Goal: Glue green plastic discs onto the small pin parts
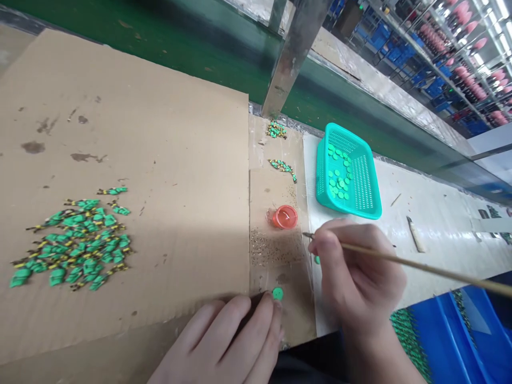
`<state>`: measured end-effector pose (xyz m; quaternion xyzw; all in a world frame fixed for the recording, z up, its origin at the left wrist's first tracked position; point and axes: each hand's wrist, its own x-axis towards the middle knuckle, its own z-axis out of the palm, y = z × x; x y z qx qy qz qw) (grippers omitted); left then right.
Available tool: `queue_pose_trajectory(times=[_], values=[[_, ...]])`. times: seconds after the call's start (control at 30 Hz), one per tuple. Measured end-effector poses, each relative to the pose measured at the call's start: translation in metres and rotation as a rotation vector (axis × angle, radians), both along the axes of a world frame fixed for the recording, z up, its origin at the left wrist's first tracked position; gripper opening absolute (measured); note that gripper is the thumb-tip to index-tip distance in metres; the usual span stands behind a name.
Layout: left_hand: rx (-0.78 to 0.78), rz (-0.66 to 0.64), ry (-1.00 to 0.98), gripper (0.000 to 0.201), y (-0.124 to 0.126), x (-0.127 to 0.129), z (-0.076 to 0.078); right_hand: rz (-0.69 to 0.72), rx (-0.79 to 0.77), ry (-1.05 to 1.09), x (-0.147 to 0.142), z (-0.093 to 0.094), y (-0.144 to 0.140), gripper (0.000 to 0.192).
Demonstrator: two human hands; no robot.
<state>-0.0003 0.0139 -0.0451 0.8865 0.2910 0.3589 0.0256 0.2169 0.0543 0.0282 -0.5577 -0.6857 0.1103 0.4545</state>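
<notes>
My right hand (360, 266) pinches a thin paintbrush (420, 264). Its dark tip points left, a little below a small red cup (287, 217) with liquid inside, and touches nothing that I can make out. At the bottom, my left hand (236, 341) is closed, its fingertips at the edge of a small round green disc (277, 293) with little holes. The grip itself is partly hidden behind the fingers. Another green piece (317, 260) shows partly beside my right hand. Many tiny brownish specks (270, 248) are scattered on the cardboard below the cup.
A teal basket (370, 186) holding several green discs stands beyond my right hand. Small green figures (84, 245) lie heaped on the cardboard (180, 160) at left; two smaller clusters lie behind the cup. A knife-like tool (416, 234) and blue bins (444, 325) are at right.
</notes>
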Motion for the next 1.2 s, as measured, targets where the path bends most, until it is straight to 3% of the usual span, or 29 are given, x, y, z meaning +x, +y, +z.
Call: queue_pose_trajectory(times=[0.17,0.3,1.2], values=[[-0.016,-0.053,-0.008,0.026,-0.002,-0.004,0.002,0.135,0.0,0.006,-0.005,-0.012,-0.051,0.023],[-0.062,-0.071,0.012,0.033,0.0,-0.004,0.009,0.185,-0.042,-0.008,-0.007,-0.022,-0.072,0.026],[-0.121,-0.061,-0.007,0.033,-0.005,-0.001,0.012,0.189,-0.119,-0.011,-0.01,-0.026,-0.068,0.029]])
